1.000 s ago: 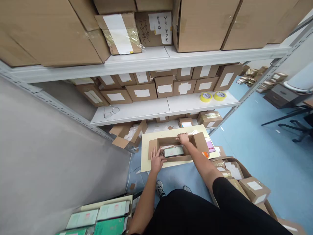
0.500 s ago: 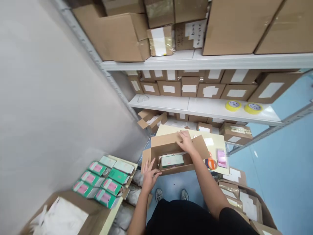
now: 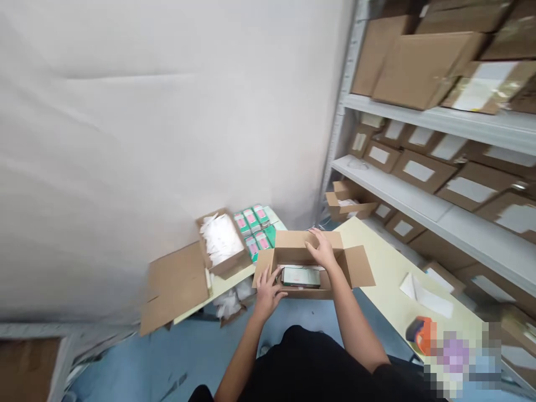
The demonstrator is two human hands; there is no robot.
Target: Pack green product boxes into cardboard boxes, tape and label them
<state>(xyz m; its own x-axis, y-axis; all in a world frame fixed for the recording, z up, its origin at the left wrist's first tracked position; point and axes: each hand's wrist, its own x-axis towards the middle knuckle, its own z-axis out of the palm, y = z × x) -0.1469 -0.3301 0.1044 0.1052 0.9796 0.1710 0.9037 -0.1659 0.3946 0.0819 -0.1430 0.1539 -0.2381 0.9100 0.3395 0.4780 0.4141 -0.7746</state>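
Note:
An open cardboard box [image 3: 293, 255] is held in front of my body with its flaps spread outward. My left hand [image 3: 267, 290] grips its near left corner, fingers over the left flap and rim. At the far side, my right hand [image 3: 321, 250] clasps the back flap, with the forearm crossing over the box's right part. Inside lies a pale green and white carton [image 3: 300, 277], flat on the bottom toward the left. The undersides of both hands are hidden.
On the left table sit green and pink cartons [image 3: 252, 218] and a cardboard box of white packets [image 3: 224, 237]. The right table [image 3: 389, 268] bears white paper [image 3: 427, 298] and an orange tape dispenser [image 3: 425, 335]. Shelves [image 3: 422, 195] of boxes stand behind it; a grey wall is ahead.
My view has turned left, away from the shelves toward the wall and left table. The cardboard box has swung along with both hands, which keep their grip.

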